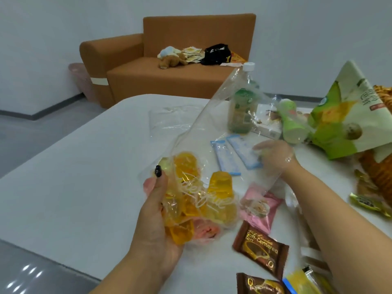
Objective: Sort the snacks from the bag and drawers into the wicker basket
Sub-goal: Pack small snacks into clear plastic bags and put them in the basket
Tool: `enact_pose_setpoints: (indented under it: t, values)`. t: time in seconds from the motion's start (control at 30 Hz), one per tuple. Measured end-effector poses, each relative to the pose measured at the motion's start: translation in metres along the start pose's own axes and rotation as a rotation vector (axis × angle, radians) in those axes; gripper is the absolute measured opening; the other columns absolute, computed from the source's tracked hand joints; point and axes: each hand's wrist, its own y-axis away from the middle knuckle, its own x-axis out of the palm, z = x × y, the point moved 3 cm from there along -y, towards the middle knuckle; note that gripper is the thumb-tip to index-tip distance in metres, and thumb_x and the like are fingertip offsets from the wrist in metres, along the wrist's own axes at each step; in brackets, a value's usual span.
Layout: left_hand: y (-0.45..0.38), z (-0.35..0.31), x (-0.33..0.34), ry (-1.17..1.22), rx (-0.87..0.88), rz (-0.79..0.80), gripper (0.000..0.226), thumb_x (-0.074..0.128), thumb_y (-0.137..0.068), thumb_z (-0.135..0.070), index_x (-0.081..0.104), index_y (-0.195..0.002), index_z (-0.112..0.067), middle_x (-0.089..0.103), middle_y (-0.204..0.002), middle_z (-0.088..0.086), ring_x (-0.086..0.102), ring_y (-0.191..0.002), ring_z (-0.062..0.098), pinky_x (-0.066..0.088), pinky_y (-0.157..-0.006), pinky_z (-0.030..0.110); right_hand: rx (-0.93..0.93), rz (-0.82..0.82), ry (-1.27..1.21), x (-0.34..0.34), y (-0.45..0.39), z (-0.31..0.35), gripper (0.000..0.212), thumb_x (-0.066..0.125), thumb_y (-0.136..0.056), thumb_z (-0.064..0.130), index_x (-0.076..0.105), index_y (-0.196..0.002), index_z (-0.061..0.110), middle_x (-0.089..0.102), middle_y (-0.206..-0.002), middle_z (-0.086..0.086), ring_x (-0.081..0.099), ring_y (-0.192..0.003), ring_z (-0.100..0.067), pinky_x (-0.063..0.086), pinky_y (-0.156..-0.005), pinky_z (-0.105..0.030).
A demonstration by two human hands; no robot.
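Above the white tabletop (84, 177), near the middle: left hand (157, 211) cupped under the lower end of a clear plastic bag (212, 128), thumb pressed on its front, fingers (201, 231) curled beneath, gripping it. Inside that end, a cluster of yellow and orange jelly cups (220, 185) (plus one pinkish at the bottom). Right hand (275, 155) pushed into the bag's open end, seen through the film; fingers stretched toward two blue-and-white sachets (228, 158) lying flat on the tabletop, contact impossible to tell, nothing visibly held.

Below the bag: pink snack packet (262, 209), then two brown chocolate tart packets (261, 253), the nearer cut by the frame edge. Behind the bag: a green-labelled bottle (240, 111) upright, a small green bottle (292, 124) tilted, a flat white box (265, 124) between them. At the right edge: wicker basket (379, 170), partly seen, with a large green-and-white snack bag (343, 115) leaning against it. Gold-wrapped sweets (369, 203) just beside the basket's base.

Far back: orange sofa (191, 49) with soft toys and a black bag.
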Motion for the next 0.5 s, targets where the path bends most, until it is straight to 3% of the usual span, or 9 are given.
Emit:
enact_pose_setpoints:
  t: [0.07,0.17,0.23,0.3,0.43,0.5]
  values:
    - [0.004,0.000,0.001,-0.025,-0.012,0.008,0.041,0.054,-0.088,-0.048,0.081,-0.084,-0.019,0.075,-0.099,0.014,0.074,-0.086,0.031,0.052,-0.084,0.051,-0.011,-0.082,-0.079,-0.021,0.007,0.008,0.023,0.061,-0.081,0.000,0.072,-0.102,0.003,0.066,-0.108,-0.017,0.060,-0.103,-0.035,0.051,-0.090,-0.045]
    - [0.007,0.000,0.006,-0.041,0.013,-0.005,0.044,0.050,-0.093,-0.044,0.080,-0.066,-0.025,0.076,-0.085,0.009,0.074,-0.071,0.024,0.052,-0.078,0.045,-0.066,-0.208,-0.198,-0.055,0.015,0.025,0.021,0.068,-0.082,0.001,0.071,-0.092,0.020,0.065,-0.110,-0.011,0.061,-0.104,-0.030,0.052,-0.092,-0.045]
    - [0.014,0.000,0.010,-0.092,0.000,0.010,0.048,0.048,-0.096,-0.040,0.079,-0.062,-0.026,0.076,-0.078,0.006,0.073,-0.065,0.020,0.054,-0.068,0.041,-0.075,-0.198,-0.414,-0.086,0.039,0.050,0.020,0.069,-0.084,0.004,0.069,-0.094,0.022,0.067,-0.107,-0.009,0.064,-0.094,-0.023,0.055,-0.085,-0.038]
    - [0.019,0.000,0.010,-0.119,-0.012,0.027,0.042,0.049,-0.096,-0.037,0.079,-0.071,-0.021,0.076,-0.080,0.009,0.073,-0.065,0.022,0.057,-0.058,0.037,-0.135,-0.200,-0.543,-0.122,0.071,0.077,0.019,0.070,-0.085,0.008,0.070,-0.100,0.020,0.069,-0.101,-0.006,0.065,-0.087,-0.017,0.055,-0.074,-0.028]
    - [0.031,-0.003,0.015,-0.146,-0.010,0.058,0.038,0.053,-0.093,-0.035,0.078,-0.067,-0.024,0.076,-0.086,0.013,0.073,-0.068,0.026,0.053,-0.073,0.042,-0.231,-0.149,-0.662,-0.172,0.152,0.110,0.015,0.069,-0.087,0.009,0.071,-0.098,0.018,0.071,-0.096,-0.001,0.071,-0.083,-0.013,0.056,-0.069,-0.021]
    - [0.036,-0.005,0.016,-0.167,-0.007,0.062,0.025,0.058,-0.084,-0.039,0.076,-0.085,-0.021,0.075,-0.092,0.015,0.073,-0.075,0.029,0.054,-0.077,0.045,-0.198,-0.068,-0.710,-0.181,0.192,0.112,0.012,0.069,-0.085,0.012,0.071,-0.095,0.016,0.073,-0.091,-0.001,0.072,-0.080,-0.013,0.057,-0.068,-0.022]
